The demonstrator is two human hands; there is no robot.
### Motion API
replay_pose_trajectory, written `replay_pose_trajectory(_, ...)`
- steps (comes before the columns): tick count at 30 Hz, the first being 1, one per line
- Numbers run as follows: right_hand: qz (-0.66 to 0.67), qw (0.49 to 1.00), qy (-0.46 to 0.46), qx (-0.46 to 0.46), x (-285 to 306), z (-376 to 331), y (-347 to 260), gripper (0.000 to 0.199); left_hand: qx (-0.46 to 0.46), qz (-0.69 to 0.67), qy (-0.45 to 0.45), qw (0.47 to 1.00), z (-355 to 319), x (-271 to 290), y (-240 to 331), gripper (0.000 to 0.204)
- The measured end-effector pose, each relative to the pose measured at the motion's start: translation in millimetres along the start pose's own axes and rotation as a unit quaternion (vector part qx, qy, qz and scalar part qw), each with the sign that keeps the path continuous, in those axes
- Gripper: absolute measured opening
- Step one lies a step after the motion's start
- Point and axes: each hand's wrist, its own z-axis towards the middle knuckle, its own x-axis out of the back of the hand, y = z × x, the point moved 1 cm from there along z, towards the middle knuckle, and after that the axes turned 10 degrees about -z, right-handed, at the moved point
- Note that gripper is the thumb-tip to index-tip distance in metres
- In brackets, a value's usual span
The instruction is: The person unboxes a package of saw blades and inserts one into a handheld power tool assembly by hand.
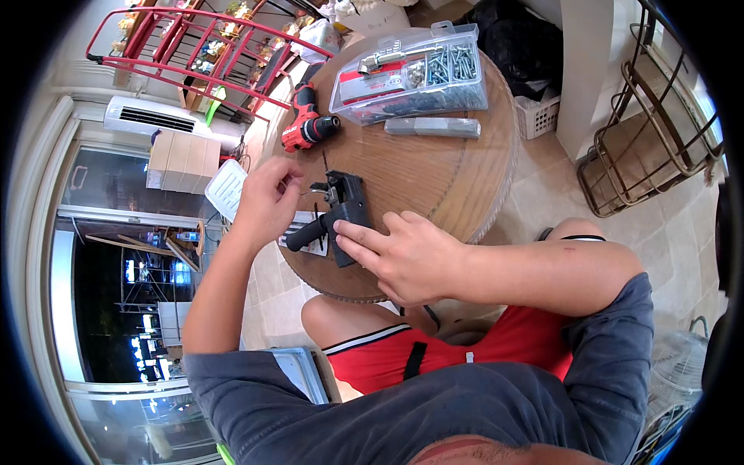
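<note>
while the right hand (418, 260) rests loose fingers (360, 235) on the black tool (353, 205), the left hand (270, 198) curls, its grip unclear.

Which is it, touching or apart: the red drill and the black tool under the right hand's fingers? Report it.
Apart. The head view shows bare tabletop between the red drill and the black tool.

One black device (355, 211), one drill (304, 124)

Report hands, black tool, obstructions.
Right hand touching black tool. Left hand beside it, grip unclear. Tool's handle points left. Red drill beyond, not blocking.
</note>
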Motion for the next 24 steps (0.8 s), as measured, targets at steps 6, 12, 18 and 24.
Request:
replay_pose_trajectory(6, -0.011, 1.0, -0.02, 0.0, 1.2, -0.2, -0.1, 0.07, -0.04, -0.029, -0.03, 0.998, -27.2, 10.9, 9.5, 0.024)
replay_pose_trajectory(12, -0.016, 1.0, -0.011, 0.01, 2.0, 3.1, -0.2, 0.072, -0.092, -0.051, -0.094, 0.99, -43.6, 25.0, 1.9, 0.034)
replay_pose_trajectory(18, -0.016, 1.0, -0.001, 0.015, 2.3, 2.2, 0.2, 0.074, -0.191, 0.034, -0.154, 0.969, -35.3, 18.8, 32.5, 0.041)
replay_pose_trajectory(24, -0.038, 0.999, 0.011, 0.019, -0.6, -0.2, -1.9, 0.074, -0.253, 0.093, -0.149, 0.951, -7.9, 14.0, 40.4, 0.029)
